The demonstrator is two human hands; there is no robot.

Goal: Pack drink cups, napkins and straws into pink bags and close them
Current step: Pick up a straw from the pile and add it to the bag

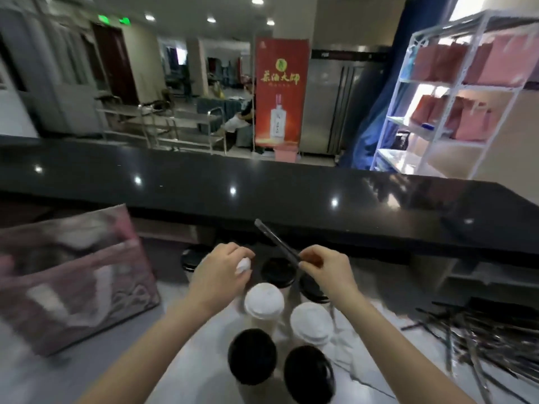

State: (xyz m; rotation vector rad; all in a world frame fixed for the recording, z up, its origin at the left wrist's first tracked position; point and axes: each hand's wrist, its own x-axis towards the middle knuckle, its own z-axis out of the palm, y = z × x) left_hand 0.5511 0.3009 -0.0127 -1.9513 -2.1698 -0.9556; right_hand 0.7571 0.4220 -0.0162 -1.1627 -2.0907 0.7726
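Observation:
Several lidded drink cups stand together on the counter in front of me, among them a white-lidded cup (264, 301) and a black-lidded cup (252, 355). My left hand (220, 271) grips the top of a white-lidded cup (243, 266) at the back of the group. My right hand (323, 268) pinches a dark wrapped straw (275, 242) that points up and to the left. A pink bag (73, 282) stands open at the left, blurred.
A heap of dark wrapped straws (478, 333) lies at the right on the counter. White napkins (344, 345) lie under the cups. A black raised ledge (262, 196) runs across behind. A white shelf (455, 91) at the far right holds pink bags.

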